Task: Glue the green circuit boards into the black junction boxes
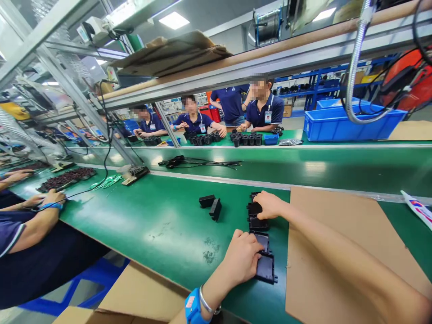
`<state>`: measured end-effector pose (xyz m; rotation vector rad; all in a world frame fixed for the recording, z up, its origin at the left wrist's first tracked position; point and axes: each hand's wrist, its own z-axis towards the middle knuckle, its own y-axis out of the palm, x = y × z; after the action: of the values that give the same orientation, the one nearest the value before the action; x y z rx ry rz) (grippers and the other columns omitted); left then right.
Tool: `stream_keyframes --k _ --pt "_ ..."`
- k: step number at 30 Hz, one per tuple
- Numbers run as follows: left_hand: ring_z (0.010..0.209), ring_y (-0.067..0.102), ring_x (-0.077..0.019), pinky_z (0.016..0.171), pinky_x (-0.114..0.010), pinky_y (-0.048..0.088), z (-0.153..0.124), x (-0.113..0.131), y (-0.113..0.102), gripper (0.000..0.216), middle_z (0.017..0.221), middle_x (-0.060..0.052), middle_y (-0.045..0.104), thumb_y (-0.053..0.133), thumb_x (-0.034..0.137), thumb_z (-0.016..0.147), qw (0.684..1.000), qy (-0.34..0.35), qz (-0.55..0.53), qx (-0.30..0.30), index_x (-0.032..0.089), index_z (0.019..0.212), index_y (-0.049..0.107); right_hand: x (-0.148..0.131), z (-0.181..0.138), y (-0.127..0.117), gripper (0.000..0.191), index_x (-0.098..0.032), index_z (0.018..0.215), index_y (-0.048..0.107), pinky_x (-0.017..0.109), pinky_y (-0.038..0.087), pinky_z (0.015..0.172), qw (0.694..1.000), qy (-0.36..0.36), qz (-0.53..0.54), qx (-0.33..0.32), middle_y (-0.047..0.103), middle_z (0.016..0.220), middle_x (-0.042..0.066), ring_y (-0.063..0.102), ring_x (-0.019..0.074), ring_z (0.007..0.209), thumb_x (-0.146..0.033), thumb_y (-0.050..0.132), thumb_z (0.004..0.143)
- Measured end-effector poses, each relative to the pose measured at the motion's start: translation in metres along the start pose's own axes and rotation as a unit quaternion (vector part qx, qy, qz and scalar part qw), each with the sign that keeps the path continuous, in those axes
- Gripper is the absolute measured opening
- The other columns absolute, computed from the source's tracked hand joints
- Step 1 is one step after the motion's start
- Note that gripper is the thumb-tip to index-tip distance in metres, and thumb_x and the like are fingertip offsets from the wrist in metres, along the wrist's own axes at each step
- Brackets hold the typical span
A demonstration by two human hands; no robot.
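Cardboard sheet [337,229] lies flat on the green desk [135,211], and a row of black plastic trays [266,270] runs just beside its left edge. Looks like five of them, though the hands cover bits so don't hold me to it. Left hand [241,254] is left of the sheet, over the trays at the near end of the row, fingers bent and touching them. Honestly can't tell if that grip is pinching a tray or just resting on it. There's a blue wristband [194,308] and a silver bracelet [204,300] on that wrist. Right hand [268,205] comes in with its forearm over the sheet, fingers curled down on the trays by the sheet's far left corner. Same deal there, can't say whether that grip is closed on anything.

Further left of the sheet, past the trays, two black ribbed blocks [215,209] sit close together. Beyond the sheet and off to its left there's a bundle of black cables [202,163]. Big blue bin [326,128] is way beyond the sheet, and a white packet [418,209] with red and blue print lies right of it. Some co-workers [265,110] in navy shirts sit beyond the sheet too.
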<state>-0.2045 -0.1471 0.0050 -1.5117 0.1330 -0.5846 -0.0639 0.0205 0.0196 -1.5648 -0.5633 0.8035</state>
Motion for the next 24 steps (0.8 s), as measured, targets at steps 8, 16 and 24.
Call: stream_keyframes --k 8,16,24 --pt "0.085 0.055 -0.0208 0.077 -0.039 0.033 0.051 0.068 -0.001 0.022 0.090 -0.004 0.064 0.053 0.015 0.084 0.991 0.118 -0.055 0.010 0.023 0.098 0.068 0.055 -0.106 -0.054 0.053 -0.012 0.115 0.062 0.033 0.043 0.087 0.995 0.084 0.010 0.052 0.063 0.110 0.012 0.053 0.0278 0.106 -0.031 0.071 0.066" --pt "0.090 0.055 -0.0248 0.081 -0.042 0.040 0.110 0.160 0.063 0.024 0.094 -0.007 0.064 0.051 0.021 0.086 0.983 0.159 -0.089 -0.024 0.021 0.104 0.067 0.129 -0.232 -0.020 0.056 -0.008 0.119 0.060 0.042 0.039 0.097 0.981 0.172 0.042 0.083 0.061 0.119 0.018 0.053 0.0320 0.112 -0.026 0.070 0.066" --pt "0.105 0.051 -0.0269 0.085 -0.043 0.043 0.090 0.140 0.085 0.028 0.106 -0.007 0.064 0.049 0.013 0.083 0.976 0.166 -0.123 0.068 0.023 0.102 0.066 0.134 -0.236 0.018 0.025 -0.017 0.101 0.067 0.048 0.032 0.104 0.983 0.084 0.106 0.120 0.051 0.137 0.015 0.044 0.0284 0.128 -0.017 0.063 0.076"
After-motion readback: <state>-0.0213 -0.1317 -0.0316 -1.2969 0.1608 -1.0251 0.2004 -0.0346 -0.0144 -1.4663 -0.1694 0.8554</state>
